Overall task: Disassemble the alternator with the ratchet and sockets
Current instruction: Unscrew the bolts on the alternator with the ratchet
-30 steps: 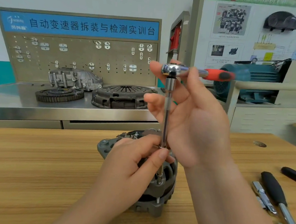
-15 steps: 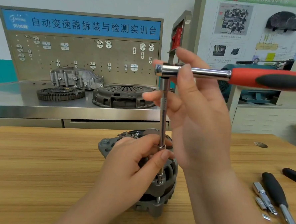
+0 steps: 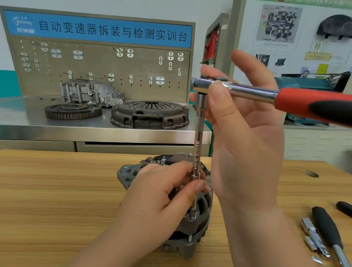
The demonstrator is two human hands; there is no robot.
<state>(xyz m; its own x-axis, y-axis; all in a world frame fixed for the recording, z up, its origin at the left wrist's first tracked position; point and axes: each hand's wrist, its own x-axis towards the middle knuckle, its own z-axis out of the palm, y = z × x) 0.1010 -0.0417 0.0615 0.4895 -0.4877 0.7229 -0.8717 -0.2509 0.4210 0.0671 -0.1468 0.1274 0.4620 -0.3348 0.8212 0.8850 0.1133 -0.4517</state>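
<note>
Taking apart the alternator (image 3: 201,227).
Left fingers (image 3: 196,188) are pinching the extension (image 3: 197,151), right fingers (image 3: 220,99) gripping the ratchet (image 3: 253,93); tilting is probably risking slipping off.

A steel bench (image 3: 27,124) holds a flywheel (image 3: 73,111), a clutch cover (image 3: 150,114) beside it and a grey housing (image 3: 91,92) behind, under a pegboard (image 3: 104,71) (blue sign (image 3: 99,30) on top). A black-handled tool (image 3: 326,227) lies on the wooden table (image 3: 43,197).
</note>
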